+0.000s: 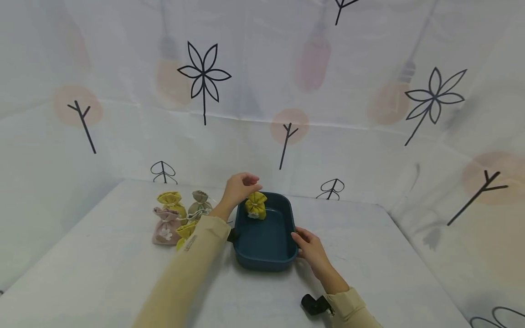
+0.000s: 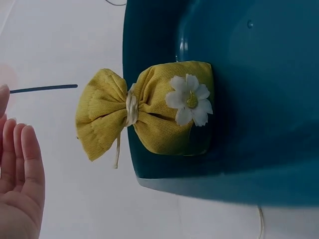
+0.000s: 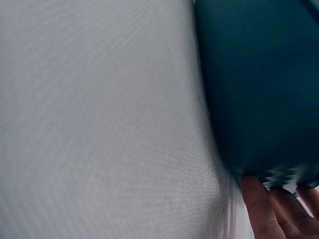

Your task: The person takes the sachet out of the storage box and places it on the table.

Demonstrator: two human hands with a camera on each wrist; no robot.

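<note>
A yellow drawstring pouch (image 1: pixel 256 206) with a white flower stands in the far left corner of a dark blue plastic bin (image 1: pixel 262 263). In the left wrist view the pouch's (image 2: pixel 172 109) gathered top leans out past the bin's edge. My left hand (image 1: pixel 241 189) hovers just above it; the left wrist view shows the hand's fingers (image 2: pixel 32 159) apart from the cloth, holding nothing. At the bin's right side, my right hand (image 1: pixel 312 253) grips the rim, thumb on top. Its other fingers (image 3: pixel 259 204) lie against the outer wall in the right wrist view.
Left of the bin stand a pink pouch (image 1: pixel 166 228), a yellow pouch (image 1: pixel 171 200), a grey-beige pouch (image 1: pixel 200 202) and another yellow pouch (image 1: pixel 185 231) partly hidden by my left sleeve. A patterned white cloth (image 1: pixel 246 136) hangs behind the white table (image 1: pixel 102 273).
</note>
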